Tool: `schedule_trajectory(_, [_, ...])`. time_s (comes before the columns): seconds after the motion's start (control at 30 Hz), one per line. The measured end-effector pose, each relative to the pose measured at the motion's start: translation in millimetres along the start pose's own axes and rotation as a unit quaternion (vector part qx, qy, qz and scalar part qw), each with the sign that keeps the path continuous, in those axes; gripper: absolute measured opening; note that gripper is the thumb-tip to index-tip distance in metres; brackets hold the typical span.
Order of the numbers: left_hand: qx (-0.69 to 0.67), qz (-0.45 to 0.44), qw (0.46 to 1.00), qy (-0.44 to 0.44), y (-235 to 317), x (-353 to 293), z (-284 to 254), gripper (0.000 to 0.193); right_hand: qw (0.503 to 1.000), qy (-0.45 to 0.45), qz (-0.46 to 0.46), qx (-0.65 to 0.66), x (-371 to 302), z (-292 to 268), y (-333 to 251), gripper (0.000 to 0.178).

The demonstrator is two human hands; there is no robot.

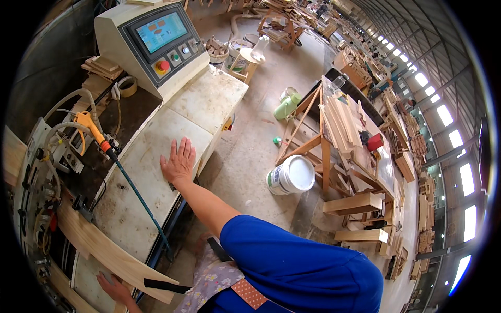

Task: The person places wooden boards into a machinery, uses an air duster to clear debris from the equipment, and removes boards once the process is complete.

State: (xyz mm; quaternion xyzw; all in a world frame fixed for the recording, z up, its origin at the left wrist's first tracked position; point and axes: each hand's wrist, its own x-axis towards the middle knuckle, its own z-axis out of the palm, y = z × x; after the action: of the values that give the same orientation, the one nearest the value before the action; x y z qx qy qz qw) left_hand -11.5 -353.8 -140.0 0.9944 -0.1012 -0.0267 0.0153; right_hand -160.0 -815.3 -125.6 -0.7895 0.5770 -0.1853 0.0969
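My right hand lies palm down with fingers spread on the pale, stained metal top of a machine, holding nothing. Low in the view, my left hand rests with its fingers stretched out on the same pale surface, close beside a long, slightly curved wooden board. That board runs from the machine's clamps and fittings toward my apron. Between the hands lies an orange air blow gun with a thin dark green tube stretching across the top.
A control box with a lit screen and a red button stands beyond my right hand. To the right are a white bucket, a green container and a wooden workbench stacked with strips. A tape roll sits behind the machine top.
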Motion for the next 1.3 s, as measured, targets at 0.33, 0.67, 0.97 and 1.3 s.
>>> schedule_trajectory(0.33, [-0.02, 0.011, 1.0, -0.003, 0.7, 0.1, -2.2, 0.048, 1.0, 0.001, -0.001, 0.001, 0.1, 3.7, 2.9, 0.072])
schedule_trajectory(0.67, [-0.076, 0.032, 0.996, 0.02, -13.3, 2.5, 10.0, 0.048, 1.0, -0.003, 0.004, -0.013, -0.8, 1.5, 2.0, 0.071])
schedule_trajectory(0.97, [-0.065, 0.029, 0.997, 0.03, -10.7, 0.3, 9.4, 0.047, 1.0, -0.011, -0.001, -0.005, 0.0, 0.1, 0.8, 0.072])
schedule_trajectory(1.3, [-0.08, 0.044, 0.995, 0.031, -10.6, 0.8, 4.9, 0.046, 1.0, -0.012, 0.003, 0.003, -1.3, 2.8, 2.5, 0.073])
